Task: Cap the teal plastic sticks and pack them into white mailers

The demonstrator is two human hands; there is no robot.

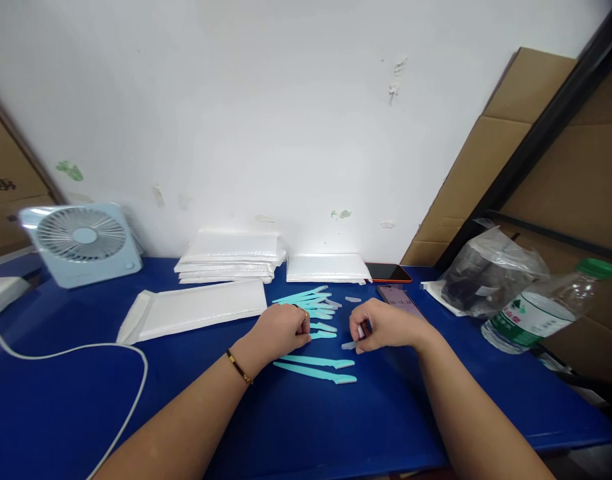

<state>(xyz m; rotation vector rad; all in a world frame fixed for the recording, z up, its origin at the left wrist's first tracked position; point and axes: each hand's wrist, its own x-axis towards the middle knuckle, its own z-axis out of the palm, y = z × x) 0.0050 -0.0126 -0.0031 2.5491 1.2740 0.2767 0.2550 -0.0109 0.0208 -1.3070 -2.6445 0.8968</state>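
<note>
My left hand [282, 328], with a ring and a bracelet, is closed over a turquoise eyebrow razor [325, 335]; its handle is hidden by the fingers. Just beyond lies a second razor [325, 327]. My right hand [383, 325] is pinched on a small clear plastic blade cap [348, 346], apart from the razor's blade end. Nearer to me, two razors [316, 371] lie side by side with their blade ends to the right. Behind my left hand is a loose pile of razors [306, 298]. Another clear cap [355, 299] lies beyond my right hand.
White bubble mailers [231, 247] are stacked by the wall, with a smaller stack [329, 267] beside them and a single mailer [201, 310] in front. A fan [83, 243] and cable [141, 383] are left. Phones [401, 300], a bagged dark item [479, 270] and bottle [541, 317] stand right.
</note>
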